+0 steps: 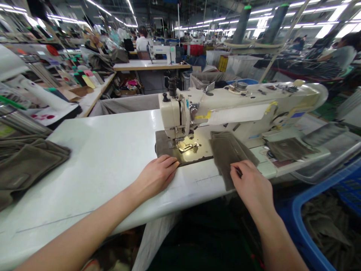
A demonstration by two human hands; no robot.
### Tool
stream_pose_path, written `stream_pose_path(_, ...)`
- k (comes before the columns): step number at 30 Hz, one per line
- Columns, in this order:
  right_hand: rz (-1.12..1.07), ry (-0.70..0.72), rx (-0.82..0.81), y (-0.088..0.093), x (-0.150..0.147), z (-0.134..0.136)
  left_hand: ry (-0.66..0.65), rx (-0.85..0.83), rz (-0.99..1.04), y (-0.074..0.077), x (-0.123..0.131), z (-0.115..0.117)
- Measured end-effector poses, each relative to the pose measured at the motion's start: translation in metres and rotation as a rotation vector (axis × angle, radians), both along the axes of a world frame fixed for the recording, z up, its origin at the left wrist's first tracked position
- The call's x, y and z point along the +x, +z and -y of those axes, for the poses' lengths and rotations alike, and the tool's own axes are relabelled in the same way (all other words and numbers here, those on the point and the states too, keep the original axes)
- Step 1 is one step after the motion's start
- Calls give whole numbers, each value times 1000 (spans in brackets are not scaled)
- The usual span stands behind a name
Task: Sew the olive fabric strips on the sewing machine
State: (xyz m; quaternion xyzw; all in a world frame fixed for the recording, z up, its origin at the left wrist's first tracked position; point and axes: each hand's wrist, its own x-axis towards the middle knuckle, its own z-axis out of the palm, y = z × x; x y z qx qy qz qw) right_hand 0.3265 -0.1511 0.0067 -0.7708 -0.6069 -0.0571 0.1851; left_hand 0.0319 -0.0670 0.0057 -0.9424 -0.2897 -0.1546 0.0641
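A cream sewing machine (239, 101) stands on the pale table, its work light shining on the metal plate (194, 150) below the needle. A brown fabric piece (163, 145) lies under the presser foot (175, 143). My left hand (159, 174) is at that piece's near edge, fingers together and bent, fingertips pressing it; the thumb is mostly hidden. To the right of the needle lies a small stack of brown fabric pieces (225, 148). My right hand (252, 182) pinches the near right part of this stack between thumb and fingers. How many layers it grips I cannot tell.
A pile of brown fabric pieces (31, 162) lies at the table's left end. A blue basket (299, 222) with brown fabric is at the lower right. Another brown piece (290, 148) rests by the machine's right end. Other workstations and people fill the background.
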Motion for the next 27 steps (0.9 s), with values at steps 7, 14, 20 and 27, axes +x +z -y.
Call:
stream_pose_path(7,21,-90,-24,2,2,0,17,-7,-3,0,-2,-11)
stream_pose_path(14,1,-16,-23,-2,8,-2,29,-19,18,2,0,-24)
stream_pose_path(20,-17,-43,-12,-1,9,-4,32,-34,3,2,-1,-35)
stream_pose_path(27,22,-100,-63,4,10,-3,44,-42,-32,2,-4,-48)
